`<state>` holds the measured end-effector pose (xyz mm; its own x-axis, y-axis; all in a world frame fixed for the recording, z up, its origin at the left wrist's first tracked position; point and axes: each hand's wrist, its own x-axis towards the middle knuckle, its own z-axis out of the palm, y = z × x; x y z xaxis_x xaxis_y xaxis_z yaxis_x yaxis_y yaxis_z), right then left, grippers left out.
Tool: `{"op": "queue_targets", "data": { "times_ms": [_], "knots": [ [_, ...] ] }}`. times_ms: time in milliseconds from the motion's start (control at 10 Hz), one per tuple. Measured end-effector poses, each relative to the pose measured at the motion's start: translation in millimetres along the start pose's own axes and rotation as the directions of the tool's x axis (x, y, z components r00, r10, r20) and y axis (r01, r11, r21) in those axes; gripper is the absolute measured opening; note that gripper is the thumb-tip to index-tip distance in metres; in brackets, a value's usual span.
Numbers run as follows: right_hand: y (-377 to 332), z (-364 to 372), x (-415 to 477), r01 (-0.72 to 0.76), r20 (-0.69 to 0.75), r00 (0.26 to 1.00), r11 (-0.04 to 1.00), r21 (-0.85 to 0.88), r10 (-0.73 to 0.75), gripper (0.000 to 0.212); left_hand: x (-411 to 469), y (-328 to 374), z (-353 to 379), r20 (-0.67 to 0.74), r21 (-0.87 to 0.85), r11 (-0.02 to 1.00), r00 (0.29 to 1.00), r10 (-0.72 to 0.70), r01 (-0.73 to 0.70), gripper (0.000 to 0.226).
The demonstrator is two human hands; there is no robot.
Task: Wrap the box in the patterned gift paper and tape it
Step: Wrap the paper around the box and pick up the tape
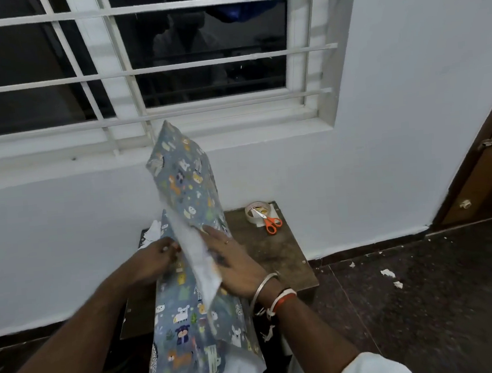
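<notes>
The blue-grey gift paper [185, 191] with cartoon animals stands up from the small brown table [277, 252] and drapes down toward me over the near edge. Its white underside shows along a fold in the middle. My left hand [156, 258] sits on the left side of the paper with curled fingers, seeming to pinch its edge. My right hand [230, 256] lies flat on the paper with straight fingers, pressing the raised flap. The box is hidden under the paper.
A roll of clear tape [258, 212] and orange-handled scissors [268, 220] lie at the table's far right corner. A white wall and barred window stand behind. A wooden door [488, 177] is at right. Paper scraps [388, 273] dot the dark floor.
</notes>
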<state>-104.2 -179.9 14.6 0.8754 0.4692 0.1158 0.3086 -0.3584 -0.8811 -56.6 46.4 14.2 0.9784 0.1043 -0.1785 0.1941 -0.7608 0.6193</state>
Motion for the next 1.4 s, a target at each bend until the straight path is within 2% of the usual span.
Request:
{"op": "queue_targets", "data": {
  "times_ms": [100,200,300,400,500,600,700,800,900,1000,1100,1200,1300,1400],
  "knots": [
    [29.8,11.6,9.2,0.063,-0.070,0.995,0.993,-0.100,-0.070,0.055,-6.6,41.3,-48.3,-0.323,-0.453,0.885,0.945,-0.051,-0.107,0.031],
    [45.6,5.9,12.3,0.025,-0.146,0.989,0.995,-0.094,-0.038,0.050,-6.0,74.5,-76.4,-0.595,-0.416,0.871,0.803,-0.042,-0.262,0.041],
    [86.0,-10.9,22.1,-0.005,-0.277,0.959,0.978,-0.211,-0.055,0.042,-13.5,151.8,-102.3,-0.572,-0.025,0.861,0.714,0.404,-0.508,0.031],
    [119.8,-24.1,32.7,-0.145,-0.370,0.928,0.955,-0.259,0.041,0.039,-1.0,190.9,-76.9,-0.113,0.275,0.773,0.779,0.617,-0.572,0.026],
    [157.2,-47.8,48.8,-0.346,-0.485,0.854,0.900,-0.264,0.187,0.047,43.4,221.3,-21.6,0.456,0.600,0.547,0.811,0.366,-0.584,0.045],
    [172.1,-60.9,62.4,-0.429,-0.513,0.815,0.875,-0.222,0.270,0.052,80.7,216.5,22.9,0.507,0.713,0.463,0.844,0.178,-0.526,0.054],
    [191.7,-65.1,82.8,-0.472,-0.522,0.800,0.848,-0.242,0.296,0.069,124.0,187.1,78.5,0.431,0.722,0.522,0.886,0.174,-0.454,0.052],
    [207.0,-64.3,93.2,-0.488,-0.527,0.796,0.831,-0.266,0.299,0.075,148.2,163.6,108.2,0.360,0.700,0.588,0.912,0.199,-0.405,0.051],
    [224.9,-67.3,105.1,-0.565,-0.545,0.756,0.781,-0.264,0.363,0.055,167.3,139.0,144.4,0.263,0.662,0.657,0.932,0.249,-0.362,0.051],
    [229.1,-64.2,107.8,-0.558,-0.599,0.729,0.793,-0.242,0.331,0.041,173.2,132.7,158.4,0.191,0.611,0.715,0.940,0.282,-0.339,0.048],
    [230.8,-59.3,107.1,-0.506,-0.685,0.673,0.849,-0.152,0.278,0.026,181.6,128.0,168.7,0.147,0.533,0.792,0.954,0.260,-0.298,0.043],
    [229.3,-58.7,106.5,-0.505,-0.717,0.635,0.857,-0.103,0.288,0.023,186.6,126.4,172.2,0.133,0.518,0.804,0.957,0.259,-0.290,0.034],
    [227.7,-58.8,107.0,-0.496,-0.723,0.644,0.856,-0.146,0.250,0.025,190.0,125.8,179.2,0.125,0.508,0.808,0.954,0.272,-0.297,0.020],
    [228.6,-57.8,107.5,-0.502,-0.719,0.651,0.848,-0.169,0.242,0.026,191.3,125.8,179.3,0.084,0.432,0.858,0.959,0.270,-0.280,0.016]
  ]
}}
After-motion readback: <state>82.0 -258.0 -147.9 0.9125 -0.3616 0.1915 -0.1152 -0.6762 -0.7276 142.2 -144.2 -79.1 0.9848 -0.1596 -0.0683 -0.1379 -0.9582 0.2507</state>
